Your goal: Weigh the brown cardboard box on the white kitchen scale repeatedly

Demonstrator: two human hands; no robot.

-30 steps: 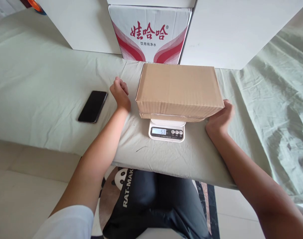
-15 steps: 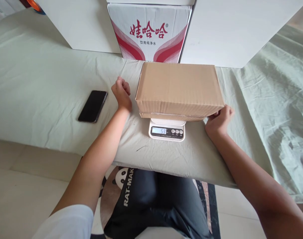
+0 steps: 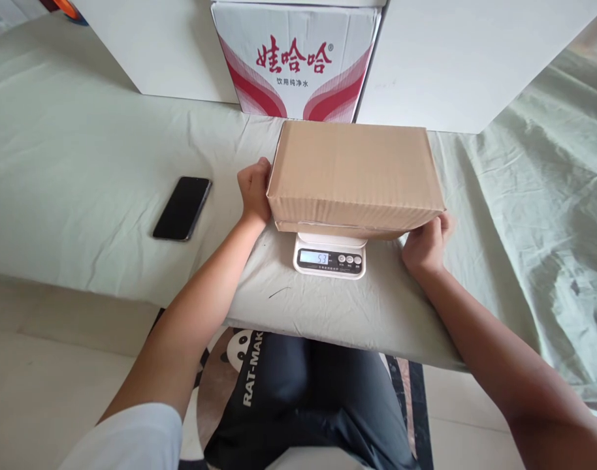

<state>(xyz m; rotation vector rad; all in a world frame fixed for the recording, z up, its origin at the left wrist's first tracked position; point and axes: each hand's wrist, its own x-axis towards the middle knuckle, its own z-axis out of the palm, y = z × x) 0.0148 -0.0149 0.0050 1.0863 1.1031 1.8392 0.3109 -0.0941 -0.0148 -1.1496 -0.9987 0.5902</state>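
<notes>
A brown cardboard box rests on a white digital kitchen scale, covering most of its platform. The scale's display reads 53. My left hand is closed against the box's left side, its fingertips partly hidden. At the box's lower right front corner, my right hand has its fingers curled onto the cardboard edge.
A black smartphone lies to the left on the green cloth. Behind the brown box stands a white and red carton between white panels. The cloth's front edge is close to my lap.
My left hand has moved right from the cloth to the side of the cardboard box. My right hand has shifted slightly left at the corner. The reading is the same.
</notes>
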